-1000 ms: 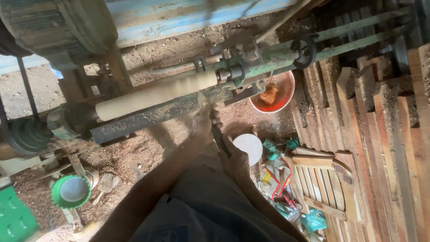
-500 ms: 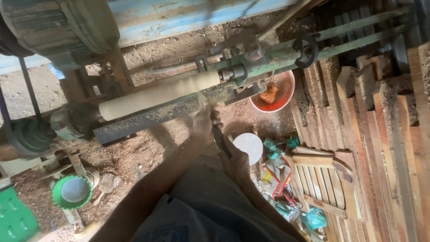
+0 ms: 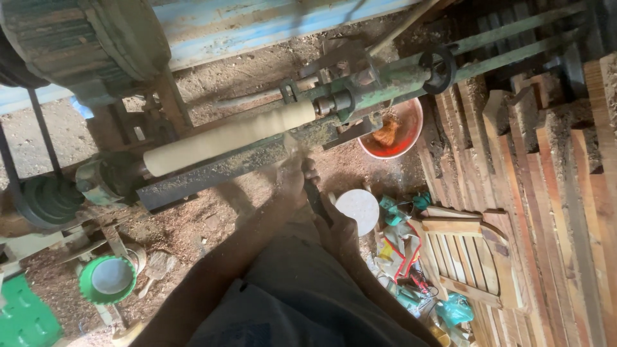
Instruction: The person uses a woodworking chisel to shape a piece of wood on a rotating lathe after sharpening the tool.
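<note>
A pale wooden cylinder [image 3: 228,136] is mounted on a lathe [image 3: 360,96] and runs from lower left to upper right. My left hand [image 3: 292,177] grips the front of a dark chisel [image 3: 316,199] right below the cylinder's right end, with wood dust around the fingers. My right hand [image 3: 339,228] holds the chisel's rear part, close to my body. A dark metal tool rest bar [image 3: 212,172] lies under the cylinder.
A red bowl [image 3: 411,132] sits on the sawdust floor under the lathe's right end. A white round lid [image 3: 358,209], a green bucket [image 3: 106,279], scattered tools and stacked wooden planks [image 3: 546,205] lie around. A belt and pulley [image 3: 45,199] are at left.
The view has shifted slightly. My hands and the chisel stay at the cylinder's right end, with more wood dust flying at the tip now.
</note>
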